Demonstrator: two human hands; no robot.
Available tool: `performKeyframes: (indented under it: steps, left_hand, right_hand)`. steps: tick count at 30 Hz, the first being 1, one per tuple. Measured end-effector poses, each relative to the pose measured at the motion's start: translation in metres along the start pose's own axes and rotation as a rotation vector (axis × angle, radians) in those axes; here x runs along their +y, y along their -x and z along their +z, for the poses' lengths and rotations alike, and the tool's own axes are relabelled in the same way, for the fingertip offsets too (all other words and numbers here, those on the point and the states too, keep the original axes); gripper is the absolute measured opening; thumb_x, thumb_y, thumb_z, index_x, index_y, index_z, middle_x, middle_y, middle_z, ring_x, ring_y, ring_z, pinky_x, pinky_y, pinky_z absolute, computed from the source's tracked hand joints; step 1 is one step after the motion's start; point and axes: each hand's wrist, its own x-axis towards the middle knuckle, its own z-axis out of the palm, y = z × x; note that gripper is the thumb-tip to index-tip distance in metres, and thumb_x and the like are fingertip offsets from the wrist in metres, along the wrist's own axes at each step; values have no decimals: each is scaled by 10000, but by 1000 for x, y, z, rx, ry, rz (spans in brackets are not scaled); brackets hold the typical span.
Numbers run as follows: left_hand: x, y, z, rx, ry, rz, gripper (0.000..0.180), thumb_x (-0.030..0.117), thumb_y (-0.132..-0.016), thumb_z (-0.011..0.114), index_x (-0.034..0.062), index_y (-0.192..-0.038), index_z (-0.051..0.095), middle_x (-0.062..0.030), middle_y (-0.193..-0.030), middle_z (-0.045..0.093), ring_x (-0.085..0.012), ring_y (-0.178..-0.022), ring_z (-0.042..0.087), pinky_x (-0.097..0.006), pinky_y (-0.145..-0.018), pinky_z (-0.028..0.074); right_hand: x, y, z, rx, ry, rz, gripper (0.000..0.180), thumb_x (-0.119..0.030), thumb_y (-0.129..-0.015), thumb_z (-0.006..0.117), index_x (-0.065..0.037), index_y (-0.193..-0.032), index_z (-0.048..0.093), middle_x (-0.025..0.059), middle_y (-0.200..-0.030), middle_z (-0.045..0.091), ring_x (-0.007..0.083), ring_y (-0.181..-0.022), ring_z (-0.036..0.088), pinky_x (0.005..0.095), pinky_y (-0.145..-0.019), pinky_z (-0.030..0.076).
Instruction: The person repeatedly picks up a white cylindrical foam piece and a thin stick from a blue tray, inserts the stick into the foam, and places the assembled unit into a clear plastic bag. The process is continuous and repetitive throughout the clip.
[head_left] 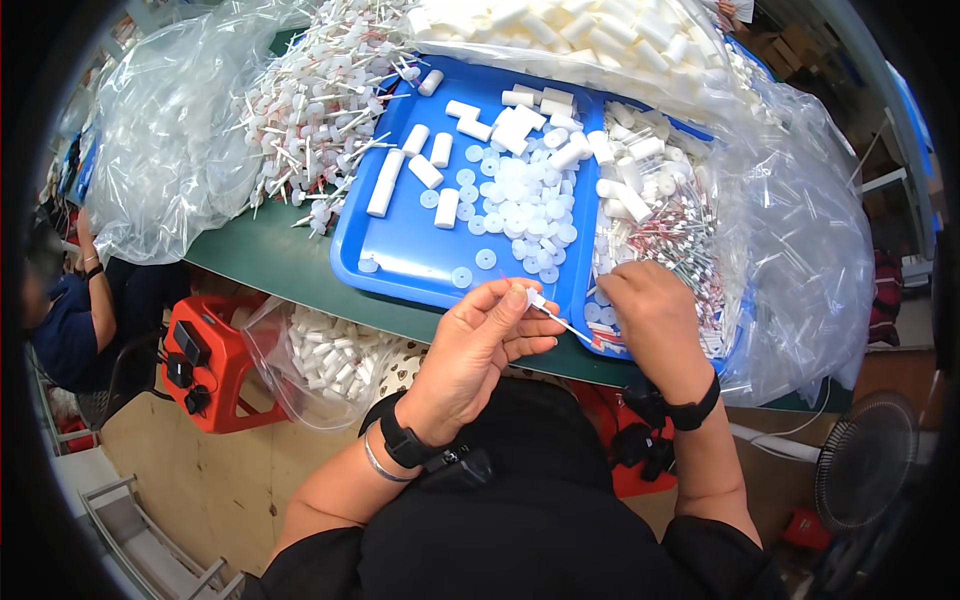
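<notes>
My left hand (482, 340) pinches a thin white stick (566, 322) with a small white plastic fitting at its upper end, just off the near edge of the blue tray (375, 278). My right hand (655, 325) reaches over the right-hand tray with its fingers curled downward; what they grip, if anything, is hidden. Under and around it lie small red-and-white sticks (672, 240). White foam cylinders (447, 208) and translucent plastic discs (515, 195) lie loose in the blue tray, the discs mostly piled toward its right side.
A heap of finished-looking stick pieces (325, 95) stands left of the tray, beside a clear plastic bag (170, 160). Another bag of white cylinders (600, 35) lies behind. A red stool (205, 375), a bag of cylinders (335, 355) and a fan (865, 460) are below table height. Another person (75, 325) sits at far left.
</notes>
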Motion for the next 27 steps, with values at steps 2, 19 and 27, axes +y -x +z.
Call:
performKeyframes:
  steps: [2,19,27]
  left_hand:
    - [1,1,2,23,-32,2,323,274,-1047,560,14,-1238,584,-153,-1120,682,-225,-1040,704,-329,-889,588]
    - [-5,-4,3,18,35,-17,334,189,-1061,524,-7,-1332,536,-154,-1240,643,-257,-1135,669,-349,-967,561]
    - [-6,-7,-2,-6,79,-19,331,216,-1063,527,10,-1322,550,-110,-1245,630,-215,-1138,657,-321,-990,546]
  right_hand:
    - [-3,-4,-1,-88,53,-64,119,-37,-734,622,-42,-849,650,76,-848,589,258,-842,615,377,-732,517]
    - [9,-12,-14,-426,-73,-63,92,-49,-856,553,-22,-940,576,152,-897,586,347,-885,633,438,-742,529]
    - [5,-17,-11,-354,-135,-161,113,-29,-826,578,-15,-938,594,162,-919,588,358,-787,649,449,-685,541]
